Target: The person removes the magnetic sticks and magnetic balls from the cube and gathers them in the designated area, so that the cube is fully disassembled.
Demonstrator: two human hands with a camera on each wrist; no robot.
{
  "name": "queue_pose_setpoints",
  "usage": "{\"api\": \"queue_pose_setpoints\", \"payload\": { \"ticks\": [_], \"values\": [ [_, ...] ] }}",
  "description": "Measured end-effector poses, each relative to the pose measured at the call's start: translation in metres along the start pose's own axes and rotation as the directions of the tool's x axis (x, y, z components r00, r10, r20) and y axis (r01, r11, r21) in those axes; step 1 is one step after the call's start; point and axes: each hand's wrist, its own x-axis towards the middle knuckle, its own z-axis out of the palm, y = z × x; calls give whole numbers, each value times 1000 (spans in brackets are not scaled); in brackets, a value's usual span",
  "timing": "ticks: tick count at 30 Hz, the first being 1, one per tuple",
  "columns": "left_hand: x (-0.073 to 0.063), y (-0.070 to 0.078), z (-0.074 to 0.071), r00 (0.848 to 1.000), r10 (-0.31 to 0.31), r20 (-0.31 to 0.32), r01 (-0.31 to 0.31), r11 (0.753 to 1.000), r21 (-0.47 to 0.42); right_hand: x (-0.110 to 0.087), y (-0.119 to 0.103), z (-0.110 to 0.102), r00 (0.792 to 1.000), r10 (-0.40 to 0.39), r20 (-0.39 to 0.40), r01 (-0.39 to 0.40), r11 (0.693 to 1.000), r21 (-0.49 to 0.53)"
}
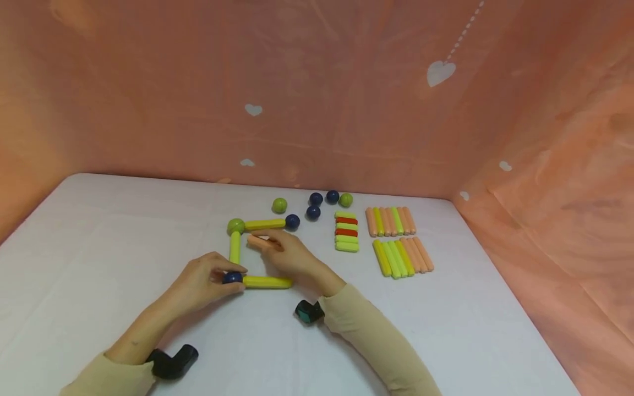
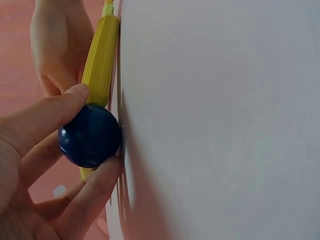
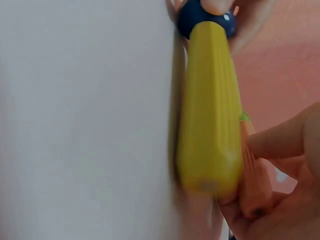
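Thumb and fingers of my left hand (image 1: 200, 281) pinch a dark blue ball (image 1: 232, 277) at the near corner of a three-sided stick frame. A yellow stick (image 1: 267, 282) runs right from that ball. A lime stick (image 1: 235, 247) leads up to a green ball (image 1: 235, 226), and another yellow stick (image 1: 264, 224) joins this to a second blue ball (image 1: 293, 222). My right hand (image 1: 292, 256) grips a peach-orange stick (image 1: 258, 242) inside the frame. In the right wrist view, the near yellow stick (image 3: 207, 110) partly covers the peach stick (image 3: 254, 175).
Several loose balls (image 1: 316, 199) lie behind the frame. To their right is a column of short lime and red sticks (image 1: 346, 232). Farther right lie two rows of longer sticks (image 1: 391, 221) on the white table (image 1: 470, 319). A peach curtain (image 1: 346, 110) hangs behind.
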Motion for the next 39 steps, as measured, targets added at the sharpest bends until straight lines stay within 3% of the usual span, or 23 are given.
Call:
{"api": "queue_pose_setpoints", "payload": {
  "ticks": [8, 15, 20, 29, 39],
  "values": [
    [0, -1, -4, 1000, 3, 9, -3, 1000, 15, -22, 15, -23, 997, 44, -65, -41, 999, 35],
    [-1, -3, -4, 1000, -6, 9, 6, 1000, 13, -36, 30, -41, 989, 24, -144, -16, 998, 58],
    [0, -4, -4, 1000, -6, 14, 6, 1000, 15, -46, 40, -51, 979, 94, -181, -73, 990, 119],
    [1, -5, -3, 1000, 6, 14, -7, 1000, 16, -55, 54, -63, 970, 133, -204, -107, 985, 133],
    [1, -5, -3, 1000, -20, 21, 19, 1000, 20, -69, 68, -77, 970, 115, -214, -84, 985, 151]
  ]
}}
